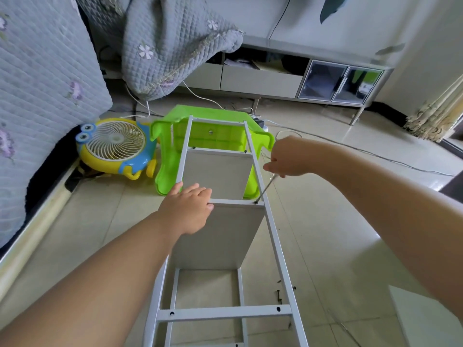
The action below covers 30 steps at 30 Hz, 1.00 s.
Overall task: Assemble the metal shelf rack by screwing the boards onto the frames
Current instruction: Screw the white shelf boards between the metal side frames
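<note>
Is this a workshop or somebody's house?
Probably a house, likely a bedroom or living room: a quilted floral blanket, a cartoon toy fan on the tiled floor, and a low cabinet.

Left hand (186, 209) flat, fingers straight; right hand (288, 159) curled tight.

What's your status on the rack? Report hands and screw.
Right hand grips screwdriver, tip on screw at second board. Left hand steadies frame. Loose screws on floor. Nothing blocking.
</note>
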Each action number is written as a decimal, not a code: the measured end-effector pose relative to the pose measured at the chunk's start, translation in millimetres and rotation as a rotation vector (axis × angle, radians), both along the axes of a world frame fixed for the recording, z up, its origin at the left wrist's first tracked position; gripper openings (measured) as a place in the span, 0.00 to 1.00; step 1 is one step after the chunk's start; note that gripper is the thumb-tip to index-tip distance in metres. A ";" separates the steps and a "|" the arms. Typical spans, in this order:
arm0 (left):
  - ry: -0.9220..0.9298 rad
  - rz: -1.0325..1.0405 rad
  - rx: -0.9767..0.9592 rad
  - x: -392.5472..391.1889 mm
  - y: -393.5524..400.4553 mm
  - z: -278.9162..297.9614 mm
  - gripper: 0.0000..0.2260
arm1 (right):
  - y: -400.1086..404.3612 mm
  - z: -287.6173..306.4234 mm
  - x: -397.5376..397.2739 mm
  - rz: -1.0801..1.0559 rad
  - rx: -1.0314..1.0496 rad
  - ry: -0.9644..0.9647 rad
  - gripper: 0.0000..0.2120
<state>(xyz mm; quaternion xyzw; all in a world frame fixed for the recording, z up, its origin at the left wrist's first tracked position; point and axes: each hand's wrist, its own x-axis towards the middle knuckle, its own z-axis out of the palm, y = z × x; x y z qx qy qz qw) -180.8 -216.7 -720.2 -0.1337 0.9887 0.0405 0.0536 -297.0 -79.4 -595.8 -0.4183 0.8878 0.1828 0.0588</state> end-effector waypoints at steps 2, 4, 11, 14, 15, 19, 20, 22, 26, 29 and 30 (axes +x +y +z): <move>0.035 -0.003 0.019 -1.0 -3.5 0.3 0.20 | 3.6 1.2 -1.8 -0.043 -0.031 -0.050 0.21; 0.091 0.002 0.031 -3.6 -8.4 -0.4 0.21 | 7.3 3.3 -5.2 -0.063 -0.089 -0.070 0.20; 0.209 0.066 0.105 -23.8 -27.5 2.5 0.24 | 12.0 4.5 -18.4 -0.131 -0.262 0.088 0.18; 0.200 0.077 0.107 -32.0 -36.1 1.5 0.24 | 5.7 -5.0 -24.6 -0.154 -0.495 0.064 0.14; 0.200 0.090 0.110 -33.6 -37.7 0.9 0.25 | 3.2 -8.5 -26.1 -0.155 -0.562 0.060 0.13; 0.145 0.185 0.143 -36.0 -36.9 -0.3 0.27 | -5.2 -24.5 -29.7 -0.133 -0.701 0.094 0.12; 0.121 0.207 0.158 -35.3 -36.1 0.3 0.29 | -6.6 -27.7 -30.0 -0.133 -0.736 0.097 0.12; 0.082 0.221 0.169 -32.2 -35.1 3.0 0.31 | -8.7 -31.9 -30.5 -0.142 -0.813 0.093 0.11; 0.053 0.181 0.086 -26.9 -36.8 7.1 0.33 | -14.1 -33.8 -34.7 -0.151 -0.968 0.070 0.08; 0.006 0.200 0.108 -29.3 -36.1 7.0 0.33 | -21.5 -34.7 -45.0 -0.149 -0.939 0.077 0.10; 0.002 0.211 0.113 -32.1 -36.6 6.9 0.33 | -24.1 -35.8 -49.2 -0.141 -0.908 0.091 0.11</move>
